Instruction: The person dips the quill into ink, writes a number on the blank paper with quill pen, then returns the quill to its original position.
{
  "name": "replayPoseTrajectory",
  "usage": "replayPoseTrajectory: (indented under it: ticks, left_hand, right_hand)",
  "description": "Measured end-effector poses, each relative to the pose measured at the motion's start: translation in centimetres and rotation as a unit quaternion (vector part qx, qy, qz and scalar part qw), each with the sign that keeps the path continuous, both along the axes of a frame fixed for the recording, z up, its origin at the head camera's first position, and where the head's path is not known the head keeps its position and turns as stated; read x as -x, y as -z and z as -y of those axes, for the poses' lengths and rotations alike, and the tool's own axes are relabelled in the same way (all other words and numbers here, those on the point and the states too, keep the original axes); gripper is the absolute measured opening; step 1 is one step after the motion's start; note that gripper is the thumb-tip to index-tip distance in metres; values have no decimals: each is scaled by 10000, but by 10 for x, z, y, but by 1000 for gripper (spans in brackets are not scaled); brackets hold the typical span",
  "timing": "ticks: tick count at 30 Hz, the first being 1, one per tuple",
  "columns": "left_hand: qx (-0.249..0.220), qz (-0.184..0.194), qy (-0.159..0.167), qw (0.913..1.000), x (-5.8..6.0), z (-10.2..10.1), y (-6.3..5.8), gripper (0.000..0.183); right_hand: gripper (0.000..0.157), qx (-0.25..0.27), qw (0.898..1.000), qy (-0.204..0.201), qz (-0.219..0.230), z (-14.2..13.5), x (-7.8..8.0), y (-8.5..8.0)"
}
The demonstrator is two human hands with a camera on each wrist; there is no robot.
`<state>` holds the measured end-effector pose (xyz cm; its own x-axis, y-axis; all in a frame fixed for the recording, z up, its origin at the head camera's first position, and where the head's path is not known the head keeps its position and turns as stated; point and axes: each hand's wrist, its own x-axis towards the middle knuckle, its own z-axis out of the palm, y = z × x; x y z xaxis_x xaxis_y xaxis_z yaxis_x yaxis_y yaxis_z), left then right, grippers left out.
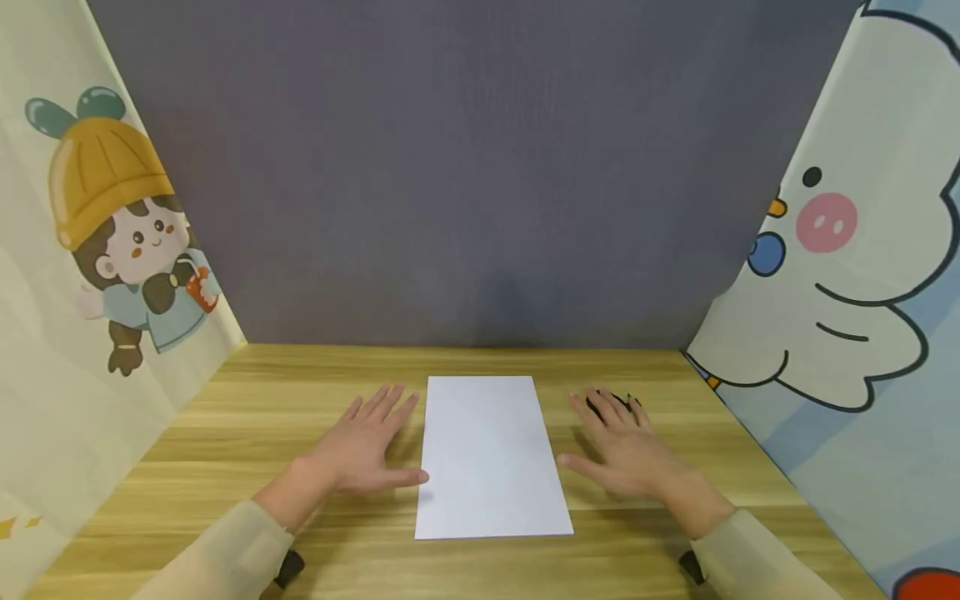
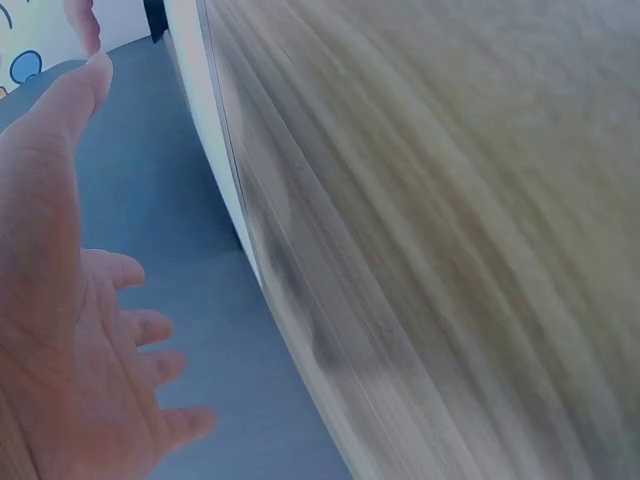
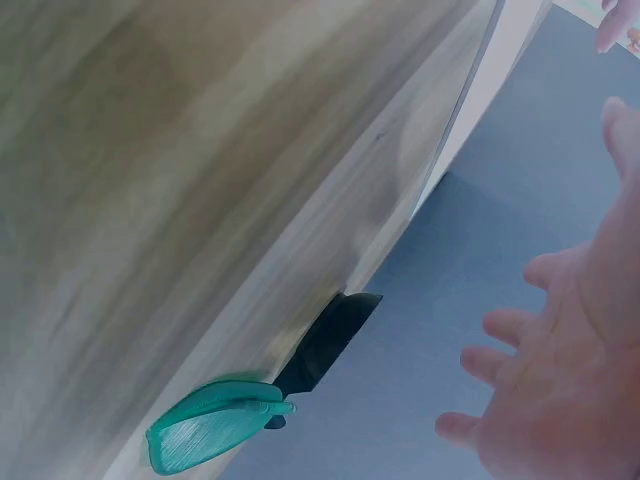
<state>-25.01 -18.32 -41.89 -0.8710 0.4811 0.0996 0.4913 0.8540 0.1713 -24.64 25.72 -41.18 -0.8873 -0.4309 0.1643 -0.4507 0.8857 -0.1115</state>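
Note:
A blank white sheet of paper (image 1: 491, 458) lies on the wooden table, its long sides running away from me. To its left my left hand (image 1: 367, 450) is spread palm down, the thumb tip overlapping the paper's left edge in the head view. My right hand (image 1: 622, 454) is likewise spread on the other side, thumb close to the right edge. Both hands hold nothing. Beyond the right fingers, partly hidden by them in the head view, lies an object with a black part (image 3: 325, 345) and a teal rounded part (image 3: 210, 430); I cannot tell its kind.
The wood-grain table (image 1: 360, 362) ends at a dark grey panel (image 1: 480, 183) behind. Cartoon-printed sheets flank it: a child in a yellow hat (image 1: 112, 179) on the left, a white character with a pink snout (image 1: 827, 222) on the right.

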Motion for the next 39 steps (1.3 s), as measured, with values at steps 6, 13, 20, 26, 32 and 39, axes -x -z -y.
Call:
replayPoseTrajectory:
  ticks: [6,13,20,26,32,39]
  left_hand:
    - [-34,332,196,9992,0,0,-2,120]
    - [-91,901,446,9949,-2,1,-1,110]
    - [-81,1507,406,9877,-4,0,-3,108]
    - [-8,1620,346,9862,-5,-3,-5,105]
    - [60,1655,267,9858,-6,-6,-4,102]
    - [116,1661,260,9857,-5,-6,0,101]
  right_hand:
    - [92,-48,10000,-34,-20,-2,0,1]
    - [81,181,9994,-53,-275,-8,5,-1]
    - [72,409,9982,263,-364,-31,12,-6]
    - [73,367,9978,499,-223,-45,13,-13]
    - [74,288,9974,632,-196,-58,16,-14]
    - [65,771,9937,764,265,-80,29,-13]
